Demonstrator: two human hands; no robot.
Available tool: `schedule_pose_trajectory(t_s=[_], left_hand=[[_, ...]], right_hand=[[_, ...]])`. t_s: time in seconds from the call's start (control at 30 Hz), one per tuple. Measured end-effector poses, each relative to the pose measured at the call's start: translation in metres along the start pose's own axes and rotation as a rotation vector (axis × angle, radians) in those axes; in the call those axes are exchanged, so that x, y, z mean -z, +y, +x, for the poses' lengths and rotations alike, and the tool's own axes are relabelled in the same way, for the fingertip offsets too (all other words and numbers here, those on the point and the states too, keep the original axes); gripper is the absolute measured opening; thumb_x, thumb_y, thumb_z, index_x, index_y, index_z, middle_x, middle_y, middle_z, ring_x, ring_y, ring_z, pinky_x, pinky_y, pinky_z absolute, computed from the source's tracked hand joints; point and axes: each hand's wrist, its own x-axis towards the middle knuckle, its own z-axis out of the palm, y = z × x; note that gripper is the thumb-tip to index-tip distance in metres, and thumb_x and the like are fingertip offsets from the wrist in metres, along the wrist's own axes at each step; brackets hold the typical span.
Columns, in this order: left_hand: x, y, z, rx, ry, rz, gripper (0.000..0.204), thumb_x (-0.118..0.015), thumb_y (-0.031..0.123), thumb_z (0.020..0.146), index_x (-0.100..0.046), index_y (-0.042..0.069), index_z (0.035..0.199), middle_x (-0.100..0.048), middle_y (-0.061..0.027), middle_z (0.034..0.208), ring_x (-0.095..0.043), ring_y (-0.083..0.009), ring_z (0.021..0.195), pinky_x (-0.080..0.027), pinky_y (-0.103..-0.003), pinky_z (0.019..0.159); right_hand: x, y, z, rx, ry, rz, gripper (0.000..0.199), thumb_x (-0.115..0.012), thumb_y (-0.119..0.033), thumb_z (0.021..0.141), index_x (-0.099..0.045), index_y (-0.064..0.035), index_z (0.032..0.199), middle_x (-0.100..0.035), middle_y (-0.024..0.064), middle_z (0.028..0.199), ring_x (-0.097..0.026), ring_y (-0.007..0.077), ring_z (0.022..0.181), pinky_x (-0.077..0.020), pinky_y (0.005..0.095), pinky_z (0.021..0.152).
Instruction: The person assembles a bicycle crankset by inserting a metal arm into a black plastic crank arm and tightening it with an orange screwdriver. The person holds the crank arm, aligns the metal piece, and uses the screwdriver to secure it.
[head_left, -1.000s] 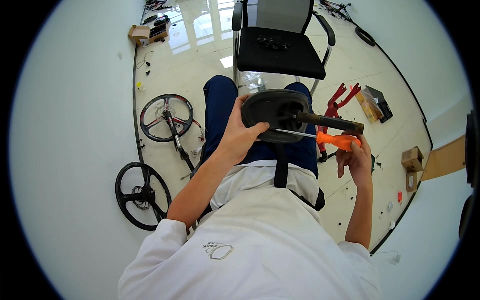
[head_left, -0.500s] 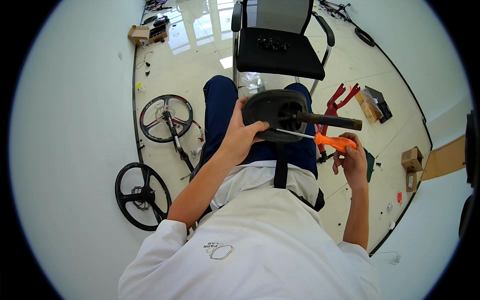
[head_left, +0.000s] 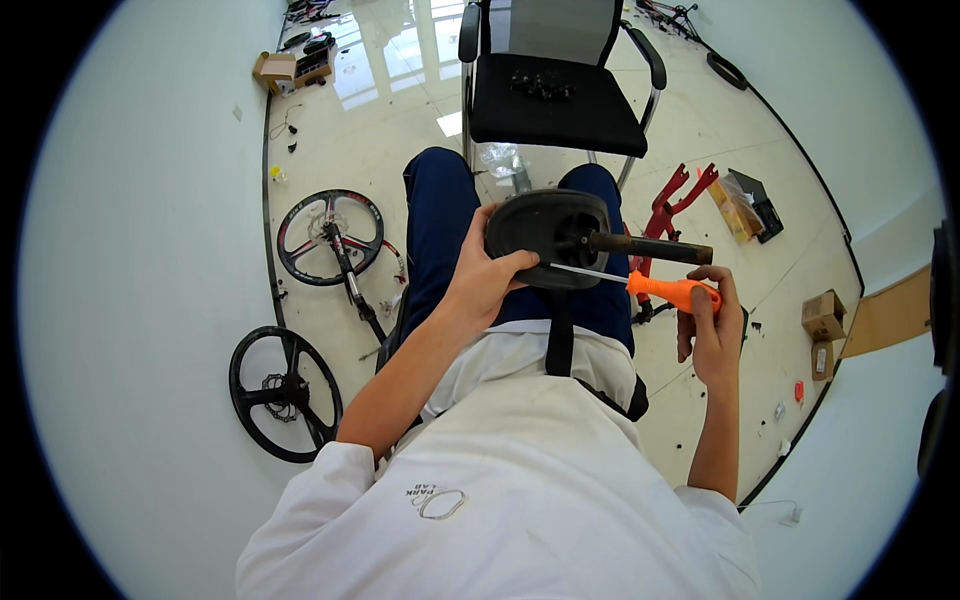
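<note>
A black bicycle saddle (head_left: 548,235), underside up with its seat post (head_left: 650,247) pointing right, is held above the lap, the left hand (head_left: 485,280) wrapped around its rim. An orange-handled screwdriver (head_left: 640,285) is gripped by the closed right hand (head_left: 705,325), its thin shaft reaching the saddle's underside. The saddle is judged rigid and moderately light, best held by its rim or post.

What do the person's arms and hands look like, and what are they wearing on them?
Both forearms are bare, with no gloves, watch or rings that I can see. The left hand and the right hand are bare too. The person wears a white short-sleeved shirt whose sleeves end near the elbows, with a small outline mark on the cloth. A black strap runs down the front of the shirt.
</note>
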Motion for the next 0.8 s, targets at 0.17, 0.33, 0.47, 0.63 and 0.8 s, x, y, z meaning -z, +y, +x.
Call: schedule_pose_trajectory(t_s=[0.17, 0.33, 0.47, 0.63, 0.8], left_hand=[[-0.001, 0.002, 0.000, -0.030, 0.018, -0.007, 0.067, -0.063, -0.012, 0.075, -0.037, 0.009, 0.134, -0.052, -0.0122, 0.121, -0.064, -0.0234, 0.102, -0.062, -0.035, 0.079], [-0.001, 0.005, 0.001, -0.025, 0.005, 0.013, 0.067, -0.064, -0.011, 0.076, -0.036, 0.008, 0.134, -0.052, -0.0126, 0.120, -0.065, -0.0232, 0.101, -0.062, -0.035, 0.078], [-0.001, -0.001, 0.001, 0.003, 0.022, 0.008, 0.066, -0.064, -0.010, 0.077, -0.036, 0.008, 0.134, -0.052, -0.0131, 0.121, -0.065, -0.0229, 0.101, -0.062, -0.035, 0.079], [0.001, -0.003, 0.000, -0.009, 0.002, 0.024, 0.066, -0.064, -0.008, 0.079, -0.035, 0.009, 0.136, -0.051, -0.0131, 0.121, -0.065, -0.0229, 0.102, -0.061, -0.035, 0.080], [-0.001, -0.005, 0.004, -0.003, -0.008, 0.005, 0.069, -0.063, -0.009, 0.078, -0.033, 0.009, 0.138, -0.051, -0.0129, 0.121, -0.064, -0.0228, 0.103, -0.061, -0.034, 0.080]], right_hand=[[-0.003, 0.003, -0.004, -0.030, -0.045, 0.279, 0.028, -0.052, -0.025, 0.098, -0.044, -0.0023, 0.113, -0.053, 0.0047, 0.060, -0.045, 0.0079, 0.036, -0.0353, 0.0205, 0.033], [0.009, 0.019, 0.005, -0.134, -0.068, 0.156, 0.029, -0.052, -0.021, 0.094, -0.042, -0.0035, 0.115, -0.056, 0.0054, 0.066, -0.044, 0.0086, 0.036, -0.0347, 0.0195, 0.034], [-0.019, -0.002, 0.001, 0.015, 0.144, 0.293, 0.026, -0.048, -0.029, 0.103, -0.046, -0.0054, 0.113, -0.052, 0.0020, 0.058, -0.040, 0.0062, 0.035, -0.0315, 0.0184, 0.035], [-0.008, 0.016, 0.002, -0.007, 0.059, 0.190, 0.026, -0.048, -0.027, 0.100, -0.046, -0.0066, 0.116, -0.054, 0.0040, 0.066, -0.044, 0.0066, 0.040, -0.0350, 0.0191, 0.038], [-0.010, 0.012, 0.001, 0.002, 0.084, 0.249, 0.026, -0.051, -0.026, 0.099, -0.047, -0.0049, 0.114, -0.054, 0.0050, 0.067, -0.048, 0.0078, 0.044, -0.0379, 0.0196, 0.039]])
